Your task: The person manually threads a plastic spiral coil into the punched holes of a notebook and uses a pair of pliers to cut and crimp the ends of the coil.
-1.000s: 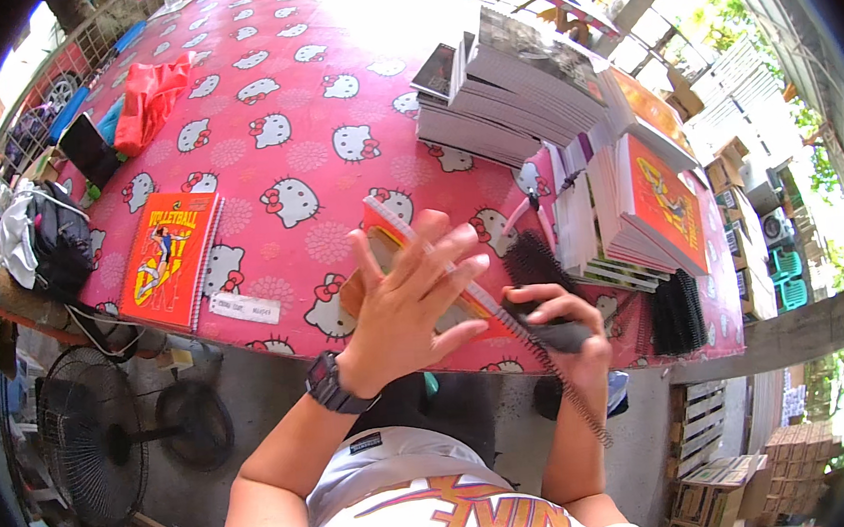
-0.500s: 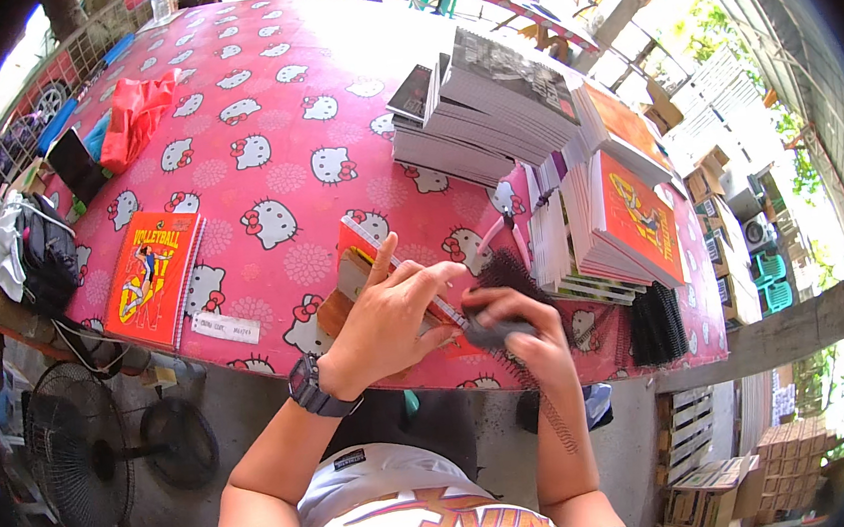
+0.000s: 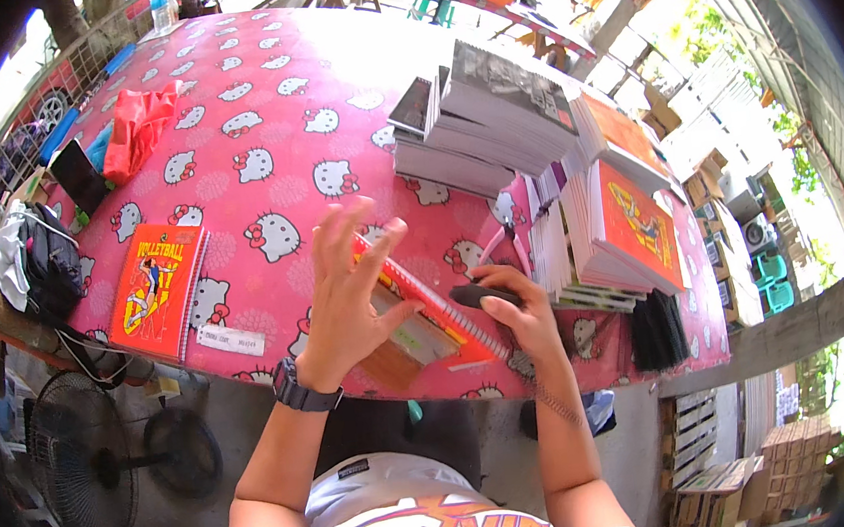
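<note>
My left hand [image 3: 350, 295] has its fingers spread, with the thumb and forefinger beside a red-covered notebook [image 3: 414, 289]. The notebook is tilted, and a row of binding loops or holes runs along its upper edge. Beneath it lies a brown wooden piece [image 3: 391, 365]. My right hand [image 3: 525, 320] is closed around a black rounded hand-held object [image 3: 485, 296] at the notebook's right end; its exact kind is unclear. A thin dark spiral coil [image 3: 555, 407] hangs by my right wrist. Pliers with pink handles [image 3: 519, 245] lie just beyond that hand.
Stacks of books [image 3: 499, 106] and orange-covered notebooks [image 3: 630, 230] stand on the right. Black spiral coils [image 3: 657, 331] lie at the table's right edge. A spiral notebook [image 3: 155, 292] and white label strip [image 3: 231, 340] lie left. A fan [image 3: 83, 464] stands below the table.
My left hand has lifted and spread its fingers, moving slightly left. My right hand has shifted a little up, and the blurred coil mass around it is gone. More of the notebook's edge shows.
</note>
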Action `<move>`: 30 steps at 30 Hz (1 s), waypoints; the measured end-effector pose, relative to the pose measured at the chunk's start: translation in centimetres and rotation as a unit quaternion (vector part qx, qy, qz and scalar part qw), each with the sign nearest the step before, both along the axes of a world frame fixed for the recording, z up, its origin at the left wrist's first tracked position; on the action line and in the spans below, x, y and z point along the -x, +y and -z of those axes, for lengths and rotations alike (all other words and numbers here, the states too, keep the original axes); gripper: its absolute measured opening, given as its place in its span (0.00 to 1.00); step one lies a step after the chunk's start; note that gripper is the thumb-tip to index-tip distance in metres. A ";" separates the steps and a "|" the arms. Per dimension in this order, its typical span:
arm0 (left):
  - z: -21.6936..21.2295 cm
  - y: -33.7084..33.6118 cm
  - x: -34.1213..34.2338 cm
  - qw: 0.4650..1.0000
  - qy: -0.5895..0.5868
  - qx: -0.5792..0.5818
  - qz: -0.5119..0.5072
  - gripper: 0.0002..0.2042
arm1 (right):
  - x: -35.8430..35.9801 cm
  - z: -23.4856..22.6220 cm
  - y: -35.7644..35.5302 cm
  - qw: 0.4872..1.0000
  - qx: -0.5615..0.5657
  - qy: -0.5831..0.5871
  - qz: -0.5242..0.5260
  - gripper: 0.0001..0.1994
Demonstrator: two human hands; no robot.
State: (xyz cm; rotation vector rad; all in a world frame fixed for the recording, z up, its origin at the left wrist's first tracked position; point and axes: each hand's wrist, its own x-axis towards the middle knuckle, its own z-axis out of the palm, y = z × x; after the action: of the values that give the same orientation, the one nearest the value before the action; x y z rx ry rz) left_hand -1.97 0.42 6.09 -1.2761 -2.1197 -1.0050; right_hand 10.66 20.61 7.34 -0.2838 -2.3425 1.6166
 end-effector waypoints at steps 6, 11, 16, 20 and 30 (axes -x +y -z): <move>3.7 0.4 1.0 0.860 -0.412 -0.252 0.165 0.50 | -0.2 -0.6 -1.7 0.982 0.151 0.044 -0.104 0.28; 2.5 0.7 -0.3 0.975 -0.106 -0.195 -0.017 0.37 | -1.3 -0.6 -2.2 0.948 0.254 0.118 -0.150 0.31; 0.8 -0.2 -0.5 0.998 -0.029 0.041 0.026 0.25 | -1.5 -0.9 -3.5 0.944 0.212 0.173 -0.183 0.30; 1.0 -0.3 -0.3 0.999 -0.019 0.031 0.021 0.24 | -0.7 0.3 -2.5 0.974 0.199 0.077 -0.073 0.30; 0.9 -0.2 0.1 0.998 -0.032 0.001 0.057 0.21 | 0.7 -1.1 -2.5 0.955 0.195 0.127 -0.182 0.14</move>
State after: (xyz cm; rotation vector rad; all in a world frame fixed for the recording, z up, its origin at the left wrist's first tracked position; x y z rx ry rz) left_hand -2.07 0.20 5.14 -1.3979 -2.1146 -1.1048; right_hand 9.95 18.11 8.48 0.2866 -1.9496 2.1406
